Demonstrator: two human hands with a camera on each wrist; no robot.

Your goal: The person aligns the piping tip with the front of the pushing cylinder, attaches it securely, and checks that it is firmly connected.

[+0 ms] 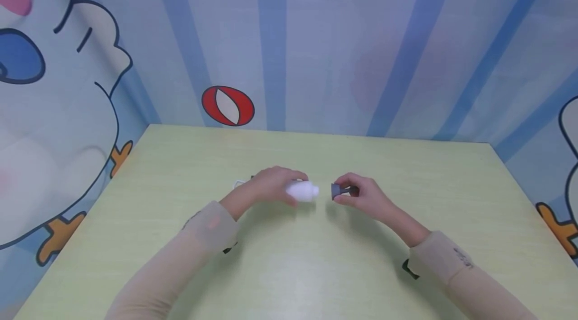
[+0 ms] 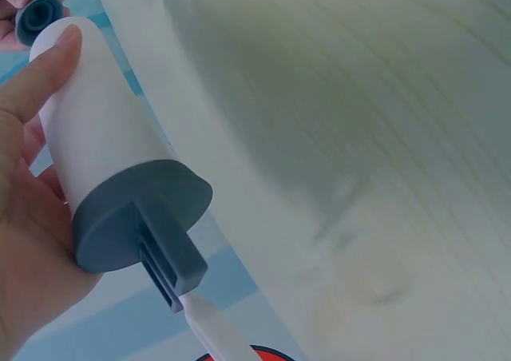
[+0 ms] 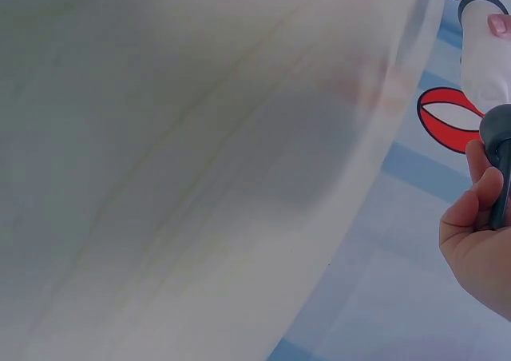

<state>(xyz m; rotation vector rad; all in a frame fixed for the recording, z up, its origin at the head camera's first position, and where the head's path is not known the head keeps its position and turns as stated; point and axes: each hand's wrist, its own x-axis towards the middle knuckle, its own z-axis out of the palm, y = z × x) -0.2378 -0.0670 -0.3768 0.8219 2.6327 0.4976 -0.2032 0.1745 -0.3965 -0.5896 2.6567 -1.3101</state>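
My left hand grips a white bottle, held on its side above the table with its narrow neck pointing right. In the left wrist view the bottle's dark grey base carries a forked bracket, with a white strip extending from it. My right hand pinches a dark grey cap with a thin stem, its wide end facing the bottle's neck. A small gap lies between cap and neck in the head view. In the right wrist view the cap's rounded back and stem show at the right edge.
The pale yellow-green table extends under both arms. Behind it stands a blue-striped backdrop with a red and white ball print. Cartoon-printed side panels border the table.
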